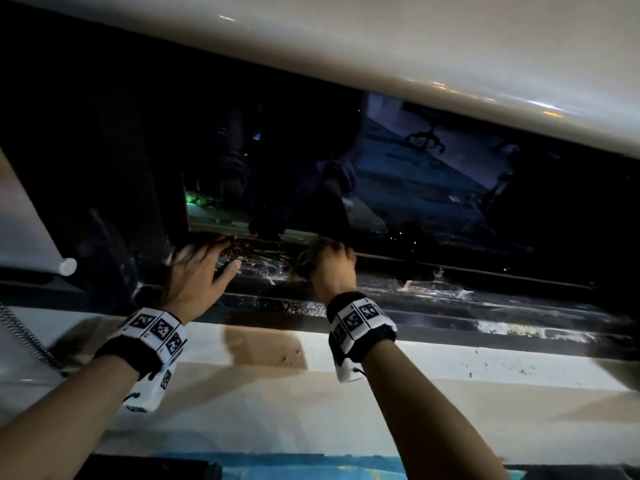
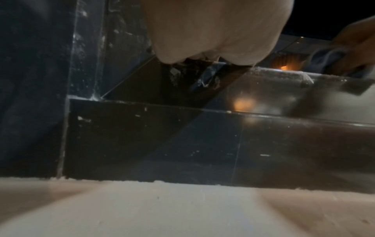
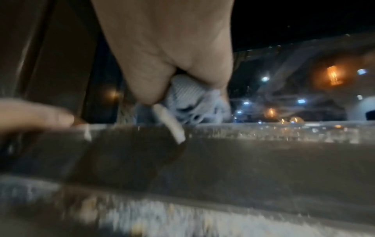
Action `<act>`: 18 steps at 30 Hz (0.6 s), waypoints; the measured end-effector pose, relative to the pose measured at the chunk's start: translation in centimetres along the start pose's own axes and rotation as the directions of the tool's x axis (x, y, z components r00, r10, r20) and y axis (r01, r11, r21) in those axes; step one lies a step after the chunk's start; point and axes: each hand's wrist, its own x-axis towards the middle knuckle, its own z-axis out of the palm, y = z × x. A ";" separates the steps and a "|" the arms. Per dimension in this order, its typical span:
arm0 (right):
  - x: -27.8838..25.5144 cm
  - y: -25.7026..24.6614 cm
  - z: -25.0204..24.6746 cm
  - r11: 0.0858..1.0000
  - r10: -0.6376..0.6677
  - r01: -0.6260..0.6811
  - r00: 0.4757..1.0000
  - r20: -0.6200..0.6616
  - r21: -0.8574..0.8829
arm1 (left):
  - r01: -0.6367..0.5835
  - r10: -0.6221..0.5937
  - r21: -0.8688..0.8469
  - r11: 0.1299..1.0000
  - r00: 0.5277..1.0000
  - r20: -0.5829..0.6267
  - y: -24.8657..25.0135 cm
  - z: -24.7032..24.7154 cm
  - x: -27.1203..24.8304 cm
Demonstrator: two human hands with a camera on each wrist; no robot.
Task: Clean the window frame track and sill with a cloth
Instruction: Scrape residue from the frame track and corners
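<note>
My left hand (image 1: 216,256) reaches into the left end of the dark window track (image 1: 450,299), fingers straight and blurred, touching the brown debris (image 1: 252,251) there. Its thumb sticks out to the right. One of its fingers (image 3: 34,115) shows in the right wrist view. My right hand (image 1: 330,259) grips a bunched pale blue-grey cloth (image 3: 188,97) and presses it down into the track just right of the debris. A small white strip (image 3: 168,125) pokes out under the cloth. The white sill (image 1: 381,379) lies below both wrists. The left wrist view shows only my palm (image 2: 213,32).
The dark glass pane (image 1: 415,174) stands right behind the track. A blind's end bar (image 1: 67,266) and bead chain (image 1: 24,337) hang at the left. Crumbs (image 1: 502,368) dot the sill at the right. White smears (image 1: 433,292) streak the track. A blue surface (image 1: 294,465) lies below.
</note>
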 end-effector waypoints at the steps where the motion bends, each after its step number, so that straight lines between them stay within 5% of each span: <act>1: -0.2 -0.4 -0.4 0.996 -0.071 0.070 0.997 0.018 0.047 | -0.001 0.001 -0.001 1.000 1.000 0.000 0.0 -0.1 0.0; 6: -1.1 2.6 -5.1 0.959 -0.052 0.048 0.999 0.009 0.278 | -0.021 0.021 0.002 1.000 1.000 0.005 -0.4 0.1 -0.1; 9: -0.8 5.3 -4.1 0.968 0.116 -0.086 0.986 -0.116 0.235 | -0.022 0.022 0.008 1.000 1.000 0.002 -0.5 0.2 -0.1; 12: -0.4 4.5 -1.9 0.974 0.217 -0.212 0.974 -0.063 0.083 | -0.038 0.038 0.017 0.999 0.999 -0.005 -0.5 0.2 0.0; 18: -0.2 0.3 -0.1 0.995 0.102 -0.102 0.994 -0.034 0.013 | -0.057 0.058 0.057 0.997 0.998 -0.022 -0.5 0.3 0.0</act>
